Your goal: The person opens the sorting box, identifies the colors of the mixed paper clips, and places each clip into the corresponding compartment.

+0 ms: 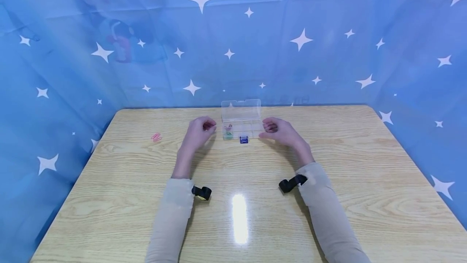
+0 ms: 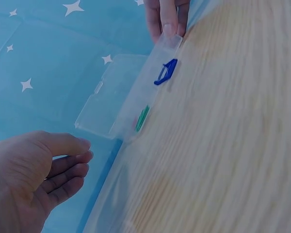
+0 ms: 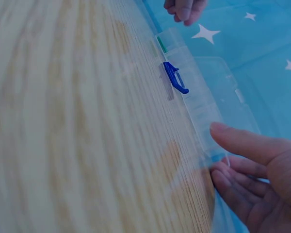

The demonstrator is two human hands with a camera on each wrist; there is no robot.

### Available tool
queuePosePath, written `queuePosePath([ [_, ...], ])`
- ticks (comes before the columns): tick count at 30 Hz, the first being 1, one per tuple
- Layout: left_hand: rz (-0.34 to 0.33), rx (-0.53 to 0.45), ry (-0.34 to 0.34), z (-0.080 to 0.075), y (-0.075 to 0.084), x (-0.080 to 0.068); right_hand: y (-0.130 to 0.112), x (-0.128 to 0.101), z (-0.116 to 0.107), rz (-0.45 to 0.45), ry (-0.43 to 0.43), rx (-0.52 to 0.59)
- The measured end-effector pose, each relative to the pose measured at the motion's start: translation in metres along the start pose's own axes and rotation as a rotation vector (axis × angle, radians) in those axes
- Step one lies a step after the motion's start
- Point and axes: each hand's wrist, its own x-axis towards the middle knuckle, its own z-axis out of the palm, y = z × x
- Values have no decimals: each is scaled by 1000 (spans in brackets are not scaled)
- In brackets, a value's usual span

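Note:
A clear plastic compartment box [image 1: 247,128] sits near the table's far edge, its transparent lid [image 1: 240,111] standing up behind it. On its front is a blue latch [image 1: 243,139]. Green paper clips [image 1: 228,135] lie in the front left compartment, with small reddish pieces [image 1: 228,127] behind them. My right hand [image 1: 280,130] holds the box's right end, thumb at the front corner and fingers along the side. Just left of the box, apart from it, my left hand [image 1: 202,130] hovers with loosely bent fingers and nothing in them.
Several pink paper clips [image 1: 156,137] lie on the wooden table [image 1: 127,182] to the left of my left hand. A blue curtain with white stars [image 1: 233,32] hangs right behind the far edge. Black wrist cameras [image 1: 202,193] are strapped over both sleeves.

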Motion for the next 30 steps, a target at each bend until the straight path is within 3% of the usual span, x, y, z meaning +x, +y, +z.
queuePosePath([
  [14,16,56,19,-21,-12,-12,0,0,0,-4,-6,2],
  [30,-22,27,44,-56,-30,-24,2,0,-1,-12,-9,10],
])
